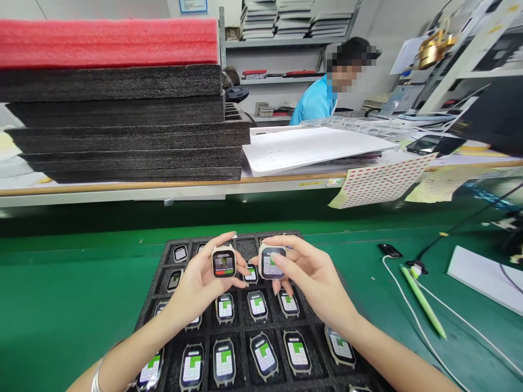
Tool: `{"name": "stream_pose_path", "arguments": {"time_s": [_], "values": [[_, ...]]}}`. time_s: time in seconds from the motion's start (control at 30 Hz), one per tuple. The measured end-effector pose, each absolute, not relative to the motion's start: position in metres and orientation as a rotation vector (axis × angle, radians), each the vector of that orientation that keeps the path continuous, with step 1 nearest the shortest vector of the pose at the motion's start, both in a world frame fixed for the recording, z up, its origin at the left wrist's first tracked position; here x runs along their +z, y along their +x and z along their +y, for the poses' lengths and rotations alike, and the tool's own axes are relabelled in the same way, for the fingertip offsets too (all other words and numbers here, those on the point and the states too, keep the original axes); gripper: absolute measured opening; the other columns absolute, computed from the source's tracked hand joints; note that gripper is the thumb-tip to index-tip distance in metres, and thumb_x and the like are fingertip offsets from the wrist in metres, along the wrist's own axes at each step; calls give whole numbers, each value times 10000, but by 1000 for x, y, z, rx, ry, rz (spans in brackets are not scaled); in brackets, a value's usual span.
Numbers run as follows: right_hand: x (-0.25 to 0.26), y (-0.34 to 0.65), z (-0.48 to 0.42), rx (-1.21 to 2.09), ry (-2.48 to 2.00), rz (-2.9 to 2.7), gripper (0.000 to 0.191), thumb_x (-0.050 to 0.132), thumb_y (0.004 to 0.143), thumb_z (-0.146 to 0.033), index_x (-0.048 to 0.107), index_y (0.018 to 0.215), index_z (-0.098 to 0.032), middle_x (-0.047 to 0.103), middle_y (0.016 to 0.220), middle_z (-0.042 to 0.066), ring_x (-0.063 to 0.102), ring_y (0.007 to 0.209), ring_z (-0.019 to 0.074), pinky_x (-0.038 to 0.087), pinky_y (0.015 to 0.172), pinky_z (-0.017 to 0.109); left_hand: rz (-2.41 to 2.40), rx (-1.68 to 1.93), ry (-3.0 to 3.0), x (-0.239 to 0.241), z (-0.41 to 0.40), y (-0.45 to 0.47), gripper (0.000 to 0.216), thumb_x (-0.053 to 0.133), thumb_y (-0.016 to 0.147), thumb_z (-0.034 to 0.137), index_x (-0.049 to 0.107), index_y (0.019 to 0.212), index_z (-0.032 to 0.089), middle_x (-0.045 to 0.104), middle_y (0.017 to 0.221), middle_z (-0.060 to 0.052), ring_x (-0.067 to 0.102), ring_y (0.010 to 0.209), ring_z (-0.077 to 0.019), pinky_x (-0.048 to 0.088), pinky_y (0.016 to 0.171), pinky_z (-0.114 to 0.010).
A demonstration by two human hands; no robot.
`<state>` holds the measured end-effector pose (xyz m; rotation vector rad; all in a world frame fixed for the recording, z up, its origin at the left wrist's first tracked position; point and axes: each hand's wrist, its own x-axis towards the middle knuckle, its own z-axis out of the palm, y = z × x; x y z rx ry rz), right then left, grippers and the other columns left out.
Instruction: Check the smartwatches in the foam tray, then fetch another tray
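Green bench mat (61,305) leaves us open room on both sides of our black foam tray (161,283); our left hand (196,288) pinches a smartwatch (224,262), our right hand (310,277) a second smartwatch (272,262), both above the other watches (257,305).

Each smartwatch (224,261) had a glossy glass face in a smooth, pale case that looked like plastic, though the case material was hard to tell. The black foam tray (161,283) was matt and rough, like the coarse black foam sheets (114,130) stacked beyond it, topped by a red foam sheet (106,43). The green counter mat (61,326) looked smooth and faintly sheened. The bangle (97,378) was polished silvery metal, and the paper sheets (314,149) were matt white.
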<state>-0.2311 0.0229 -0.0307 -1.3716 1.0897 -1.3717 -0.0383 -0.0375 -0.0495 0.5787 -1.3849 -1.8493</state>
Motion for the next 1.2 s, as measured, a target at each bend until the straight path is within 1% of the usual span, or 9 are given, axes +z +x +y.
{"name": "stream_pose_path", "arguments": {"time_s": [0.2,0.33,0.47,0.57,0.7,0.93,1.07,1.13,1.2], "values": [[-28,-230,26,-1325,-1364,1026,236,577,906,-212,603,1141,-221,635,748,19,561,530,115,418,435,175,-1407,-1730,636,-48,-36,-40,439,579,873,242,448,1288,185,606,856,-50,600,792,-178,574,656,-301],[-27,-230,28,-1267,-1399,980,363,626,847,-151,571,1200,-217,659,970,63,623,678,156,483,522,216,-1398,-1732,670,-49,-38,-40,436,563,879,276,450,1287,170,599,809,-49,598,737,-181,564,573,-287],[-28,-228,28,-1273,-1424,1023,423,655,835,-136,555,1232,-241,650,1053,65,643,787,180,527,653,269,-1372,-1803,574,-50,-38,-38,598,593,775,144,400,1338,191,610,883,-60,611,803,-206,561,657,-327],[-29,-227,27,-1295,-1429,1050,379,641,859,-138,573,1212,-258,650,1044,55,648,822,184,523,623,251,-1327,-1859,508,-48,-36,-37,727,604,691,87,362,1364,213,610,933,-62,610,857,-222,552,726,-351],[-30,-229,25,-1284,-1486,1054,431,667,836,-99,567,1210,-287,634,1098,43,627,939,189,479,585,196,-1308,-1836,535,-46,-35,-38,726,654,730,114,338,1375,214,605,958,-63,605,873,-206,542,775,-345],[-32,-236,18,-1172,-1593,1036,506,622,854,-119,454,1313,-250,640,1070,71,633,819,182,493,590,237,-1360,-1791,620,-46,-38,-37,677,682,793,234,334,1374,232,603,971,-57,612,870,-196,549,747,-327],[-53,-242,-9,-985,-1803,1233,531,565,868,-137,372,1357,-210,635,1033,74,625,732,182,495,551,257,-1403,-1835,589,-59,-48,-35,806,729,734,171,273,1383,308,542,1101,-54,613,970,-209,517,856,-372],[-70,-246,-28,-840,-2072,1477,494,570,854,-116,409,1317,-174,628,991,75,609,793,208,504,657,309,-1493,-1822,575,-73,-59,-35,772,688,764,163,242,1380,298,527,1092,-52,614,1001,-220,496,897,-398],[-88,-248,-47,-695,-2298,1609,454,614,825,-112,478,1256,-156,590,1066,102,559,954,257,472,810,375,-1748,-1645,621,-91,-76,-35,659,597,832,187,220,1367,254,540,1054,-61,626,988,-226,497,887,-409]]}}
